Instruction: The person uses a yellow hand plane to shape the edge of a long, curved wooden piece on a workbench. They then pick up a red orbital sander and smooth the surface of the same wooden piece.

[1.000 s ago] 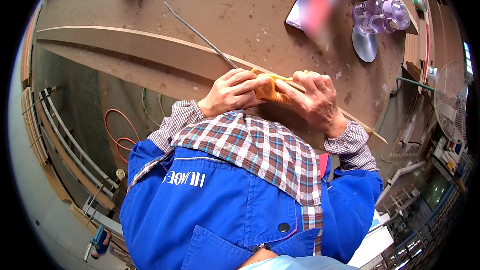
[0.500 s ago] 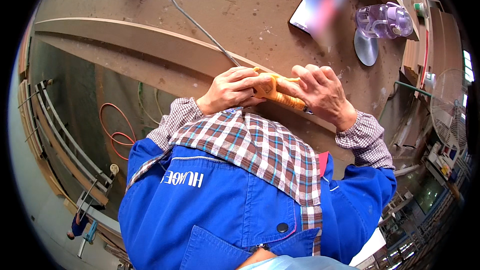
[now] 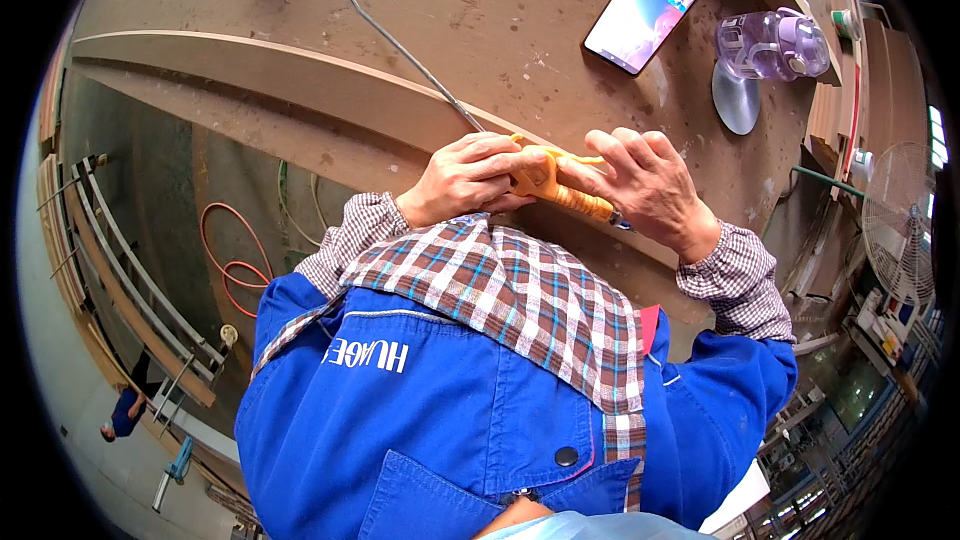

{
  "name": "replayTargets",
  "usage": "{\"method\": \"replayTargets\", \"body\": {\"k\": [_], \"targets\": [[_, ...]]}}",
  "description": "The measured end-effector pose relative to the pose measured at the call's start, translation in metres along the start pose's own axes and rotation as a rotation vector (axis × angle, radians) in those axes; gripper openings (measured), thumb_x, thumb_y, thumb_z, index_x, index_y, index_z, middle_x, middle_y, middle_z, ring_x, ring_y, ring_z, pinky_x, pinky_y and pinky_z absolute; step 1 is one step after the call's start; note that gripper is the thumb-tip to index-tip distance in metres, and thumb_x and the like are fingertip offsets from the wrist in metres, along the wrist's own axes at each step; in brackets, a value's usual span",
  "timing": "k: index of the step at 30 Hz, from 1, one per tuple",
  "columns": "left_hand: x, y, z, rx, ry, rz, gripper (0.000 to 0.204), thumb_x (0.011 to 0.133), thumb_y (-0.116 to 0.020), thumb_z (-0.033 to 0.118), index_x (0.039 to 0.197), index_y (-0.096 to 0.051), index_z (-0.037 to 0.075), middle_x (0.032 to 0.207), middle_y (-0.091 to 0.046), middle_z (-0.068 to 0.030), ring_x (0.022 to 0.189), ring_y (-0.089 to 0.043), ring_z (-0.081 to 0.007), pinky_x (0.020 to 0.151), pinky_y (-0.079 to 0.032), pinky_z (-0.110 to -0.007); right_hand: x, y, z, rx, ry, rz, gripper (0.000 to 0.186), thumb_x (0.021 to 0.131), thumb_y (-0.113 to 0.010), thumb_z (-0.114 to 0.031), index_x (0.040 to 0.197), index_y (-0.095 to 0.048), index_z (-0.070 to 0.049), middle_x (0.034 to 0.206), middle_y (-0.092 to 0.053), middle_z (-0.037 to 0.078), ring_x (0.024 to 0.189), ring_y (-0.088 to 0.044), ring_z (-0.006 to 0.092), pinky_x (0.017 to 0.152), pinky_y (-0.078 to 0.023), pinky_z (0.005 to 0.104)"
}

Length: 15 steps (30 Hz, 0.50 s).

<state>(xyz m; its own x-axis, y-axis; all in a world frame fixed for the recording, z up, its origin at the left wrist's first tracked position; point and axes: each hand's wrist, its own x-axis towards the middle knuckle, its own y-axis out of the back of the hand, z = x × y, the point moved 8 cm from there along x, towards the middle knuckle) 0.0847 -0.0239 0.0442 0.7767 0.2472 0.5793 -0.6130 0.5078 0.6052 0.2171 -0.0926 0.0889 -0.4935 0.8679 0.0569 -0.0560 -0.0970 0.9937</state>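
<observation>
An orange air blow gun is held in front of my chest. Its long, thin metal nozzle points up and left and bends at the tip. My left hand is closed around the head of the gun, where the nozzle joins. At the handle's other end, a small metal fitting shows beside my right hand. My right fingers are curled against the handle and a thin yellow piece along it; whether that is a lever or a strip I cannot tell.
A curved wooden panel crosses the brown table. At the far right are a lit phone, a purple bottle and an oval metal piece. A red hose lies on the left floor; a fan stands right.
The view has shifted slightly. Both hands keep their hold on the blow gun. The phone's screen looks sharper, and a distant person at the lower left has moved up and left.
</observation>
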Motion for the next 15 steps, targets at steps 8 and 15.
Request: {"method": "replayTargets", "body": {"k": [8,15], "targets": [[-0.0004,0.0003,0.0004,0.002,0.013,-0.008,0.037,0.070,-0.081,0.022,0.056,-0.050,0.008,0.121,-0.065,-0.0008,0.104,-0.063,-0.0201,0.088,-0.054,-0.035,0.0018,0.0003,0.0028,-0.002,0.034,0.008,0.047,0.084,-0.055,-0.022,0.131,-0.051,-0.025,0.111,-0.049,0.003,0.098,-0.049,0.0165,0.079,-0.039,0.0289],[0.0003,0.0002,0.0003,0.002,0.010,-0.019,0.027,0.071,-0.079,0.024,0.064,-0.060,0.007,0.124,-0.063,0.0006,0.106,-0.061,-0.0197,0.090,-0.053,-0.035,0.0042,0.0006,0.0038,-0.001,0.060,-0.020,0.047,0.086,-0.056,-0.022,0.132,-0.049,-0.025,0.111,-0.049,0.003,0.099,-0.049,0.0167,0.079,-0.040,0.0293]]}}
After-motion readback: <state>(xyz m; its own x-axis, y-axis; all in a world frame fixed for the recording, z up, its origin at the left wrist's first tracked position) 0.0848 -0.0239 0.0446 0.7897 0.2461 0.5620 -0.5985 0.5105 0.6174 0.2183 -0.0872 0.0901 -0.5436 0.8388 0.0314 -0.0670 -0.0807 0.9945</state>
